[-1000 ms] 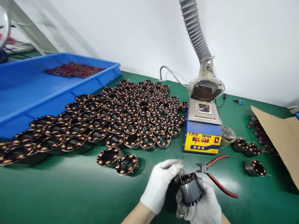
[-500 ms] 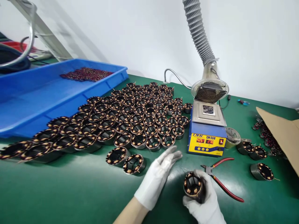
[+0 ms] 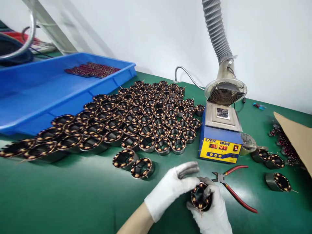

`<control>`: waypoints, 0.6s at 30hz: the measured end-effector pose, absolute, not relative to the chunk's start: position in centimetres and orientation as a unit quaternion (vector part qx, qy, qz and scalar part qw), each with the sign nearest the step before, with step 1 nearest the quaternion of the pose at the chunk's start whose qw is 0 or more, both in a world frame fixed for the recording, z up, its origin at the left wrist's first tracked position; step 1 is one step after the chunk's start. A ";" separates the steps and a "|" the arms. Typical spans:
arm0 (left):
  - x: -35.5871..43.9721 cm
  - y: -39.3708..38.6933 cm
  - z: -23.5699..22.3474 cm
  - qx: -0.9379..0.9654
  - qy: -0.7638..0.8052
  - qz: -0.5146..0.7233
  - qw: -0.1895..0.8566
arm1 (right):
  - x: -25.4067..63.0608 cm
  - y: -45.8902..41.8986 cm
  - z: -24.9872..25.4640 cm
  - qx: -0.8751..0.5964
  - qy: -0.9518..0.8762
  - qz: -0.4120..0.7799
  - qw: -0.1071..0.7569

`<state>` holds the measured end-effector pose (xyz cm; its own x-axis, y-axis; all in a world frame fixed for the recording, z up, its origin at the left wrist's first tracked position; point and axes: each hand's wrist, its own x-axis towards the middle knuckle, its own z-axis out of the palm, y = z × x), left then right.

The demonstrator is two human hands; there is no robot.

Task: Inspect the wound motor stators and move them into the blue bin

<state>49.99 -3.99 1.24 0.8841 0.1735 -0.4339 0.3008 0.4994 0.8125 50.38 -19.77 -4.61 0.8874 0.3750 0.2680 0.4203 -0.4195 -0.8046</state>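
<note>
My right hand (image 3: 213, 208), in a white glove, is wrapped round a ring-shaped motor stator (image 3: 202, 202) with copper windings, thumb and fingers at its rim. A thin wire end sticks out at the stator's near side. My left hand (image 3: 173, 185), also gloved, is beside the stator's upper left; its fingers are stretched out and its thumb reaches the rim. Whether the thumb presses on it I cannot tell. Red-handled cutting pliers (image 3: 221, 177) lie with their handles spread just right of my right hand. Two more stators (image 3: 142, 168) lie left of my left hand.
Many stators (image 3: 146, 130) stand packed on the green table (image 3: 80, 198). A blue tray (image 3: 60, 100) holds dark red parts. The solder pot (image 3: 219, 139) with a digital display sits under a fume duct (image 3: 218, 32). At right are a small bowl (image 3: 248, 143), a stator (image 3: 278, 182) and cardboard (image 3: 292, 136).
My left hand has moved right to the held stator, its thumb now at the rim. The held stator has turned, and a wire end now shows at its near side. The view has shifted slightly.
</note>
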 end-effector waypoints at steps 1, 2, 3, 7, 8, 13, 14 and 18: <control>49.9 -4.1 1.2 0.523 0.243 -0.062 0.814 | 50.4 -19.9 -4.8 -0.846 -0.243 -0.032 0.474; 49.9 -4.4 1.1 0.538 0.254 -0.065 0.801 | 50.4 -20.0 -5.0 -0.849 -0.246 -0.038 0.465; 49.9 -4.7 1.0 0.545 0.267 -0.060 0.792 | 50.3 -20.1 -5.2 -0.854 -0.243 -0.044 0.458; 50.1 -5.8 1.4 0.569 0.274 -0.047 0.774 | 49.9 -20.1 -5.4 -0.865 -0.213 -0.014 0.454; 50.2 -6.0 1.5 0.577 0.271 -0.045 0.769 | 49.8 -20.0 -5.4 -0.865 -0.203 -0.002 0.459; 50.2 -6.4 1.5 0.591 0.288 -0.011 0.754 | 49.8 -19.5 -4.5 -0.860 -0.174 0.041 0.478; 50.1 -6.2 1.4 0.584 0.295 0.002 0.756 | 49.8 -19.5 -4.4 -0.855 -0.176 0.043 0.486; 49.5 -5.0 1.6 0.584 0.286 -0.025 0.760 | 49.9 -19.6 -4.2 -0.840 -0.178 0.053 0.510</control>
<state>49.47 -5.03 1.56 0.8357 0.2954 -0.4630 0.3711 0.3178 0.8725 49.87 -19.57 -4.22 0.9308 0.3534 0.0936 0.2461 -0.4163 -0.8753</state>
